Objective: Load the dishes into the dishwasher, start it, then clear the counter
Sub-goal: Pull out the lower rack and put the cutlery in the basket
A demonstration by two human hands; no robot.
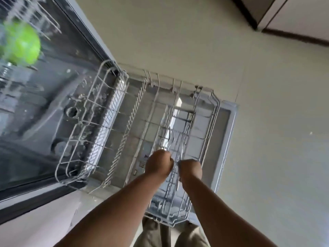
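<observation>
Where the dishwasher tub gapes far left of the hands, a blurred green bowl sits in its upper rack. Nearer, the lower rack stands pulled out over the open door. Over its cutlery section, the left hand is curled around what looks like a metal utensil handle, forks just beyond its knuckles. Just beside it, the right hand is curled too; whether it grips rack wire or cutlery, I cannot tell.
</observation>
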